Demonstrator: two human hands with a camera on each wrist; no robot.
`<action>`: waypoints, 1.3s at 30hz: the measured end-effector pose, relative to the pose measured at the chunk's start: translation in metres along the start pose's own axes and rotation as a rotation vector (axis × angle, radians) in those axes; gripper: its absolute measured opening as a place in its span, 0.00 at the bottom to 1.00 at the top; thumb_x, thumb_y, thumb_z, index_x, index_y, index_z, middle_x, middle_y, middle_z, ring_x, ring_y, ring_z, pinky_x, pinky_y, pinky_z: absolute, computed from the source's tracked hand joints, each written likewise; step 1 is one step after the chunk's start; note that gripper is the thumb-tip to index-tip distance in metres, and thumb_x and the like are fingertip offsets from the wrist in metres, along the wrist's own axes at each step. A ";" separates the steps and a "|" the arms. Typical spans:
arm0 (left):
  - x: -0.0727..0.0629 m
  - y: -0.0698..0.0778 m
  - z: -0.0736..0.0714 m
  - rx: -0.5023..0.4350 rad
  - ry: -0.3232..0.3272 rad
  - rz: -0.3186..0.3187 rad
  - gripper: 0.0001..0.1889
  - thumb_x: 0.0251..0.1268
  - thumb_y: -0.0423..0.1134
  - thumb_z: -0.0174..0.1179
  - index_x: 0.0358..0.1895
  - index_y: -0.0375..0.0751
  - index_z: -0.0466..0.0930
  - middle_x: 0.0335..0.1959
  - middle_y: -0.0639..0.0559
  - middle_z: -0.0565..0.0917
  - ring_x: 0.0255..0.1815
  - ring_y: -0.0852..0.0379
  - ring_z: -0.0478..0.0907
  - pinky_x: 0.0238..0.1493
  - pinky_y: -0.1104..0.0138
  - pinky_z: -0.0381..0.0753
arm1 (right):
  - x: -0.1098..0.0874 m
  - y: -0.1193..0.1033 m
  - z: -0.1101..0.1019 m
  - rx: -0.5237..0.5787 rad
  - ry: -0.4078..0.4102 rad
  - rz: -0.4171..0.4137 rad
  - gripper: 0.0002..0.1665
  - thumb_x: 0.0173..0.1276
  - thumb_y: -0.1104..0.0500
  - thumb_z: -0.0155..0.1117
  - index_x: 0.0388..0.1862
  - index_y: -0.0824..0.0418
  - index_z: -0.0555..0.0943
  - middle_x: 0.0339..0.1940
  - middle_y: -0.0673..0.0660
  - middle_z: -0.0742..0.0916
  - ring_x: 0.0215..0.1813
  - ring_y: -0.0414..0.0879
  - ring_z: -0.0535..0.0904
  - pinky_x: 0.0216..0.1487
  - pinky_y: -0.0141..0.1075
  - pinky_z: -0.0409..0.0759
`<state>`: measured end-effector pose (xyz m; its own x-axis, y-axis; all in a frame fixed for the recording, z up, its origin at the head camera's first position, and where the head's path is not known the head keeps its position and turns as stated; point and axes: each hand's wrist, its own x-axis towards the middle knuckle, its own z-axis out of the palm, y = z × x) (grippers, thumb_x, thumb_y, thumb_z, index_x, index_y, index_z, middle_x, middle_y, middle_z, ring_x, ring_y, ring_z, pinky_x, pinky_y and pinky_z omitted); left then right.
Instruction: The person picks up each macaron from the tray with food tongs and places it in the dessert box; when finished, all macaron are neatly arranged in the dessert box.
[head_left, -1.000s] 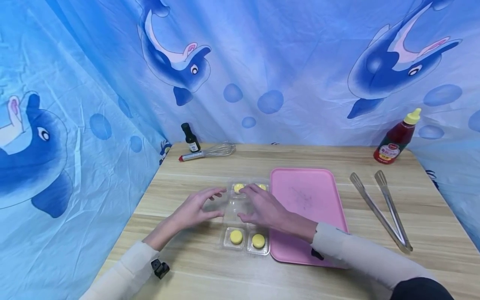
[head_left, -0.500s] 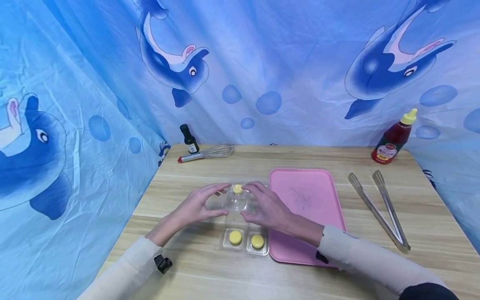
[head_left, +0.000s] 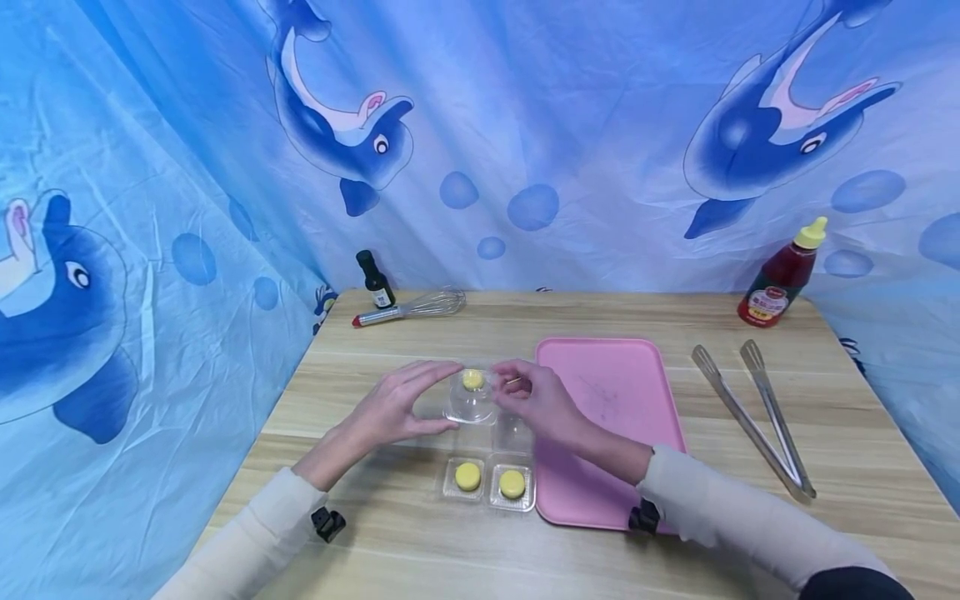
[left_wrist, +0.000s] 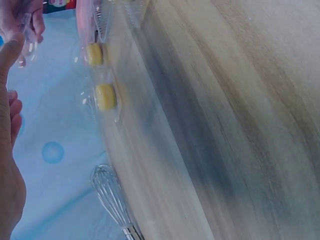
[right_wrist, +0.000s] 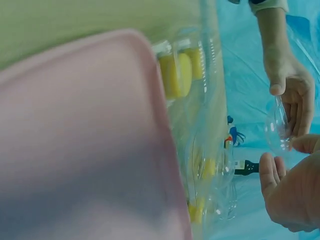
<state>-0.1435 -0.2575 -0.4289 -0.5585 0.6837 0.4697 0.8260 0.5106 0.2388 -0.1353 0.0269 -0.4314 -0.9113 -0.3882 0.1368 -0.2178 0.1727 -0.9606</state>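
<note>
A clear domed plastic lid (head_left: 471, 408) is held up by my left hand (head_left: 393, 408), thumb at its near edge and fingers at its far edge. My right hand (head_left: 543, 408) has bent fingers at the lid's right edge; whether they pinch it I cannot tell. A clear plastic box lies below, with yellow macarons at front left (head_left: 468, 477) and front right (head_left: 512, 484). A far macaron (head_left: 472, 380) shows through or just beyond the lid. In the left wrist view, two macarons (left_wrist: 105, 97) have clear domes beside them.
A pink tray (head_left: 607, 375) lies right of the box, partly under my right forearm. Metal tongs (head_left: 757, 417) lie farther right. Along the back are a whisk (head_left: 420, 306), a small dark bottle (head_left: 376, 279) and a red sauce bottle (head_left: 780, 279). A blue curtain (head_left: 480, 167) hangs behind.
Both hands first reach toward each other over the box, then come to either side of the lid. Since then my right fingers have bent more and the hand has shifted slightly right.
</note>
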 end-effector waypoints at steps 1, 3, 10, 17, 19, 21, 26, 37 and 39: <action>0.001 0.000 0.000 0.008 0.008 0.013 0.45 0.56 0.53 0.81 0.75 0.39 0.74 0.70 0.45 0.81 0.68 0.48 0.80 0.71 0.55 0.79 | 0.001 -0.001 0.000 0.016 0.013 0.031 0.21 0.70 0.68 0.72 0.60 0.72 0.83 0.47 0.62 0.89 0.46 0.49 0.87 0.50 0.38 0.90; 0.001 0.000 0.000 0.022 0.022 0.036 0.44 0.58 0.53 0.80 0.76 0.39 0.73 0.71 0.46 0.80 0.68 0.48 0.80 0.72 0.55 0.79 | 0.003 -0.002 0.000 0.072 0.031 0.090 0.16 0.70 0.69 0.72 0.55 0.72 0.84 0.43 0.61 0.89 0.42 0.47 0.86 0.49 0.43 0.91; 0.005 0.003 0.001 0.008 0.034 0.053 0.44 0.60 0.49 0.79 0.77 0.38 0.71 0.70 0.45 0.81 0.65 0.49 0.83 0.68 0.56 0.82 | 0.005 -0.002 0.001 0.190 0.092 0.158 0.05 0.70 0.74 0.68 0.43 0.72 0.84 0.45 0.68 0.88 0.40 0.58 0.88 0.47 0.51 0.92; 0.007 0.009 0.000 -0.129 -0.005 -0.108 0.27 0.74 0.37 0.67 0.73 0.41 0.77 0.58 0.48 0.89 0.52 0.53 0.89 0.53 0.58 0.90 | 0.001 0.005 0.001 0.055 0.123 -0.100 0.11 0.60 0.78 0.72 0.33 0.64 0.84 0.38 0.60 0.90 0.40 0.50 0.87 0.44 0.38 0.91; 0.007 0.010 0.000 -0.178 -0.028 -0.165 0.21 0.78 0.35 0.63 0.71 0.41 0.80 0.58 0.49 0.89 0.51 0.54 0.90 0.52 0.57 0.90 | -0.001 0.008 0.001 0.013 0.114 -0.221 0.13 0.58 0.79 0.70 0.31 0.62 0.84 0.36 0.59 0.89 0.40 0.49 0.87 0.45 0.39 0.91; 0.007 0.011 0.000 -0.228 -0.056 -0.224 0.18 0.81 0.36 0.59 0.68 0.41 0.83 0.58 0.50 0.89 0.51 0.55 0.90 0.52 0.57 0.90 | -0.002 0.011 0.001 -0.054 0.116 -0.344 0.15 0.55 0.79 0.69 0.29 0.60 0.84 0.34 0.56 0.89 0.39 0.48 0.86 0.45 0.41 0.91; 0.008 0.010 0.001 -0.389 -0.163 -0.363 0.19 0.84 0.43 0.57 0.68 0.40 0.83 0.63 0.49 0.87 0.57 0.57 0.87 0.59 0.61 0.87 | -0.004 0.016 0.002 -0.218 0.145 -0.572 0.16 0.53 0.77 0.71 0.28 0.56 0.84 0.33 0.47 0.87 0.40 0.43 0.85 0.46 0.35 0.89; 0.008 0.010 0.000 -0.483 -0.235 -0.427 0.27 0.72 0.39 0.71 0.72 0.41 0.79 0.68 0.49 0.84 0.66 0.51 0.82 0.70 0.55 0.80 | -0.007 0.021 0.000 -0.366 0.089 -0.689 0.14 0.56 0.74 0.72 0.36 0.58 0.83 0.43 0.50 0.86 0.48 0.47 0.86 0.55 0.29 0.86; 0.007 0.010 -0.001 -0.461 -0.234 -0.413 0.28 0.70 0.42 0.73 0.71 0.42 0.79 0.67 0.49 0.84 0.65 0.52 0.82 0.70 0.55 0.80 | -0.009 0.021 -0.001 -0.393 0.032 -0.612 0.16 0.58 0.70 0.77 0.43 0.59 0.83 0.51 0.52 0.87 0.55 0.49 0.85 0.61 0.35 0.86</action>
<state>-0.1396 -0.2481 -0.4226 -0.7952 0.6014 0.0771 0.4598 0.5152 0.7233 -0.1320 0.0344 -0.4521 -0.5942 -0.4938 0.6349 -0.7960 0.2472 -0.5526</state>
